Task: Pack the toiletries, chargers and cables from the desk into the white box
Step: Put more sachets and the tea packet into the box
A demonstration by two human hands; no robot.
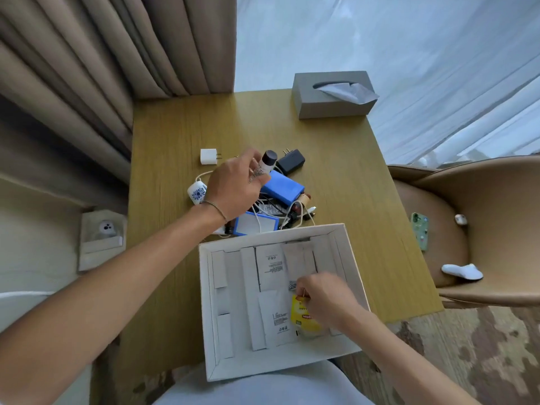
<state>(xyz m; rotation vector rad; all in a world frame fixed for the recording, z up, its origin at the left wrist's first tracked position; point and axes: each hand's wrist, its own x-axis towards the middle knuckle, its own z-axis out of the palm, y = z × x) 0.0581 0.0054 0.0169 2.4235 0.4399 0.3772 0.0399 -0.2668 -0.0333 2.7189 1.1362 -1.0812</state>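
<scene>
The white box (pixel 280 361) sits open at the near edge of the desk (pixel 350 159), partly over the person's lap, likely so both hands can reach it without stretching. Flat white packets (pixel 270 267) already line its floor side by side, and a yellow sachet (pixel 304 315) lies among them under the right hand (pixel 324 299). The fingers of that hand are curled narrow and pinch the sachet's top edge, wrist low inside the box; this looks like setting the sachet flat against the packet just left of the fingertips.

Beyond the box's far wall lies the unpacked heap. The left hand (pixel 233 188) reaches over it, forearm stretched from the near left, palm down, with its fingers closed round a small bottle (pixel 264 165) with a dark cap. The bottle's cap end pokes out past the fingertips, tilted away, so the grip seems to be on the body for a clean lift clear of the cables.

Just right of those fingers is a blue case (pixel 282 187), and past it a black charger (pixel 290 162). A white plug (pixel 209 156) stands apart to the left of the fingers. Below the wrist a white pod with a blue pattern (pixel 197 193) sits by the tangle of white cables (pixel 271 211); a second blue item (pixel 252 225) lies against the box's far wall.

A grey tissue box (pixel 330 97) stands at the far corner, well apart from both hands.
</scene>
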